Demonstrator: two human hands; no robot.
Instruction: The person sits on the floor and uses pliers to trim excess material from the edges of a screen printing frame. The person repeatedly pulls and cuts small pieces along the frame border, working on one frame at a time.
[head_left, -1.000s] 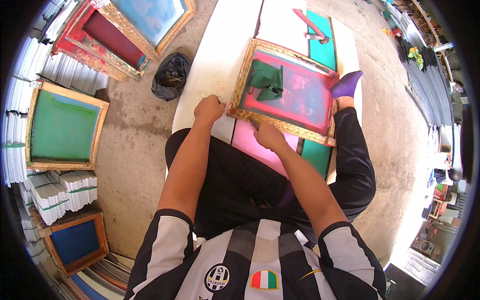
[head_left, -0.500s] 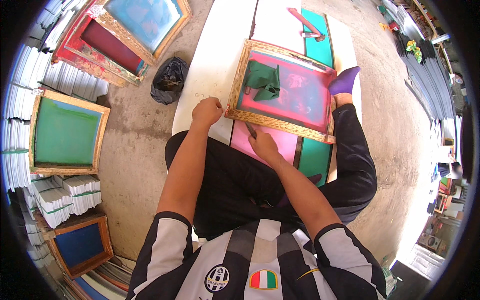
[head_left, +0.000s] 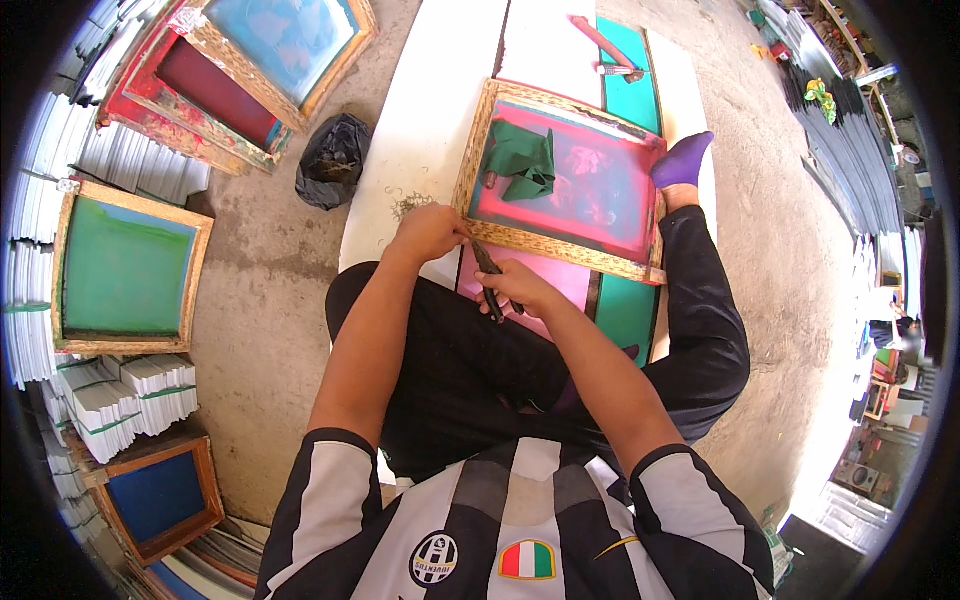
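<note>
My right hand (head_left: 522,285) is closed round the handles of dark pliers (head_left: 487,262), whose jaws point to the near left corner of a wooden screen-printing frame (head_left: 560,243). My left hand (head_left: 432,232) is closed in a pinch at that same corner, beside the jaws; what its fingertips hold is too small to make out. Beyond it, a scatter of small thin bits, maybe tacks or staples (head_left: 410,206), lies on the white board. Pink and blue mesh (head_left: 590,190) fills the frame, and a dark green cloth (head_left: 522,160) lies crumpled on it.
A hammer (head_left: 600,42) with a reddish handle lies beyond the frame. My purple-socked foot (head_left: 684,160) rests against its right side. Left of the board stand a black plastic bag (head_left: 334,160), a green-meshed frame (head_left: 128,265) and stacked white sheets (head_left: 98,405).
My left hand has shifted right to the frame's corner, uncovering the small scattered bits. My right hand has moved slightly left, and the pliers have come up to the left fingertips.
</note>
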